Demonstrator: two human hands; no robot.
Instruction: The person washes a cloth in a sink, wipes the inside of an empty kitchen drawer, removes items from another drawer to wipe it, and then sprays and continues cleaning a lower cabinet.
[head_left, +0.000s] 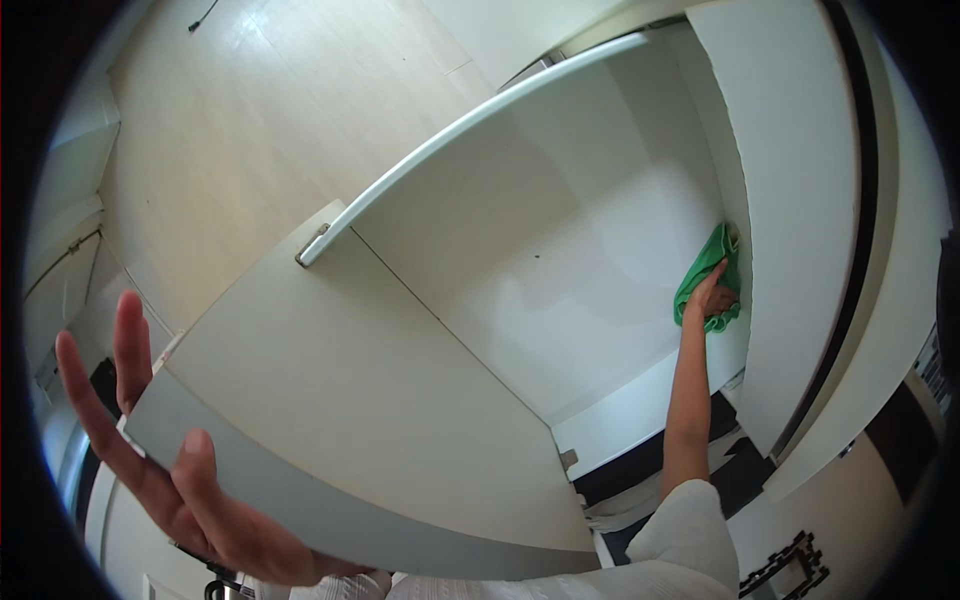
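My right hand (711, 296) is closed on a bunched green cloth (705, 262). It presses the cloth into the right inner corner of a white cabinet compartment (570, 195), against the side wall. The arm reaches in from below. At lower left, my left hand (202, 502) is at the outer corner of a broad white panel (375, 375). Its thumb stands in front of the panel, while other fingers stretch past the edge, one partly hidden behind it. The fingers are spread and hold nothing visible; whether the palm touches the panel cannot be told.
A raised white edge strip (480, 112) bounds the compartment, with a metal fitting (311, 244) at its near end. A small dark dot (537, 256) marks the inner surface. Beyond lies a light wood-look floor (262, 135) with a cable end (195, 26). A dark ornate frame (787, 566) stands lower right.
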